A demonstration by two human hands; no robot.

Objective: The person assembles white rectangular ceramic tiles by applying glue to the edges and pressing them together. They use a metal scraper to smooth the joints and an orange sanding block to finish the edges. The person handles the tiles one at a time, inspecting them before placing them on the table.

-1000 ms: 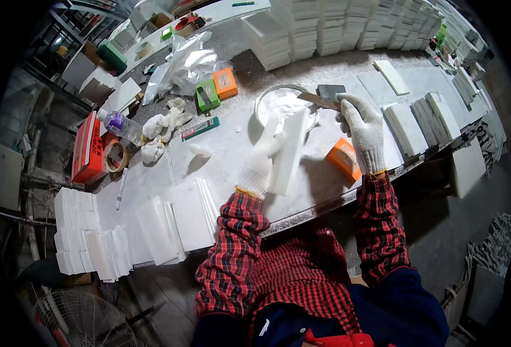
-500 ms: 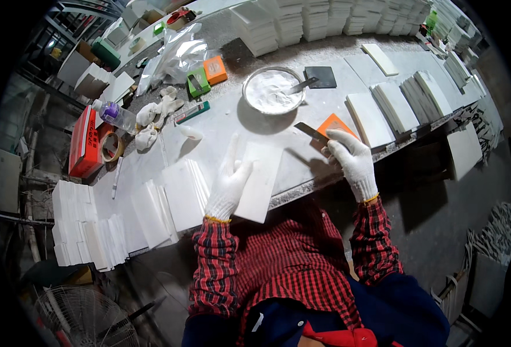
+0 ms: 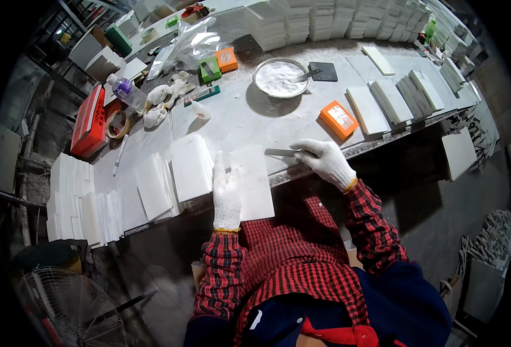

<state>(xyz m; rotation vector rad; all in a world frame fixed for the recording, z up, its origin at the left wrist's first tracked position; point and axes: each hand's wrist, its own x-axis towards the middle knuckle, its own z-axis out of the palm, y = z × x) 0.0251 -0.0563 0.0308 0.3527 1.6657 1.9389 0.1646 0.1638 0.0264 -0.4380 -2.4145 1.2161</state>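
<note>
White knit gloves cover both my hands. My left hand (image 3: pixel 227 199) grips a white rectangular tile (image 3: pixel 255 184) along its left side. The tile juts past the front edge of the table, its broad face turned up. In my right hand (image 3: pixel 326 162) is a flat metal scraper blade (image 3: pixel 281 152), pinched at one end. It points left, its tip close to the tile's upper right corner; whether they touch I cannot tell. Beyond the hands stands a bowl of white powder (image 3: pixel 281 78), a dark-handled tool (image 3: pixel 307 76) resting in it.
White tiles (image 3: pixel 191 168) lean in stacks on the left, more tiles (image 3: pixel 389 101) on the right. An orange box (image 3: pixel 339 120) sits right of the blade. A red box (image 3: pixel 89 122), a tape roll (image 3: pixel 118 124) and a bottle (image 3: pixel 127 92) are far left. A fan (image 3: pixel 73 306) stands lower left.
My right hand has moved left and nearer to me, bringing the blade beside the tile. The tile has turned to show more of its face. The orange box is now uncovered.
</note>
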